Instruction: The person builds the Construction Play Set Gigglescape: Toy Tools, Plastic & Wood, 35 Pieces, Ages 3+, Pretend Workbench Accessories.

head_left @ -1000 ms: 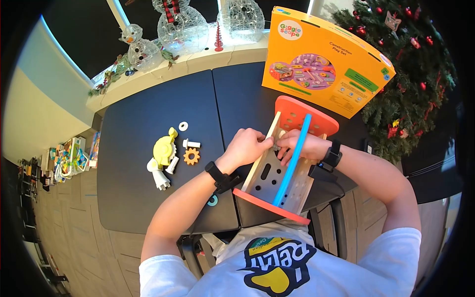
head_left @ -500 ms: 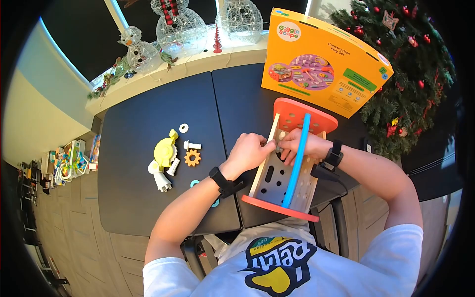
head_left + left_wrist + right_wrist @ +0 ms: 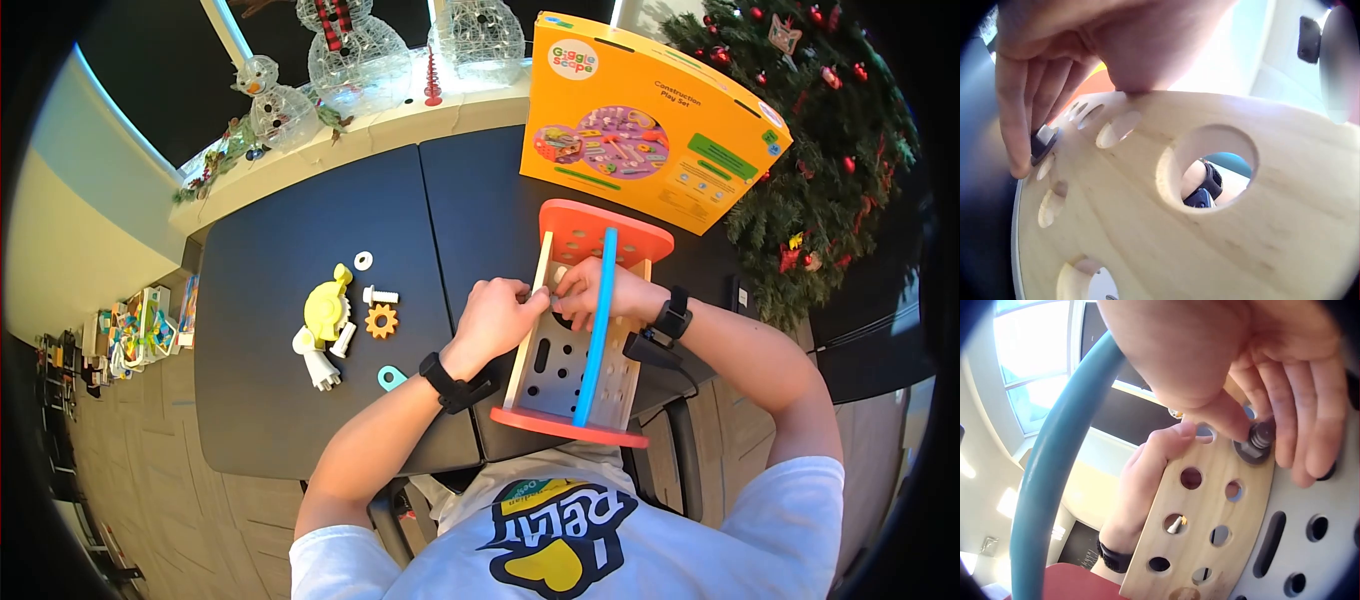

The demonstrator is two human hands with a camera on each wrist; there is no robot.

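A wooden toolbox with red end panels (image 3: 570, 425) and a blue handle (image 3: 596, 350) stands in front of the person. My left hand (image 3: 500, 318) grips its left side panel (image 3: 1207, 506), thumb over the top edge; on the outer face its fingers touch a grey bolt head (image 3: 1043, 142). Inside the box, beneath the handle, my right hand (image 3: 622, 295) pinches grey threaded hardware: in the right wrist view a grey nut (image 3: 1251, 452) lies against the panel around a bolt end (image 3: 1263, 433), between thumb and fingers. How far the parts are threaded, I cannot tell.
Left on the dark table (image 3: 260, 400) lie a yellow-green toy (image 3: 325, 310), a white piece (image 3: 318, 365), white bolts (image 3: 381, 295), an orange gear (image 3: 381, 321), a white ring (image 3: 363, 261) and a teal piece (image 3: 391, 378). Behind the toolbox stands a yellow box (image 3: 640, 120).
The toolbox's near end has swung to the right, and the teal piece on the table shows more from beside my left forearm. Both hands remain at the same side panel.
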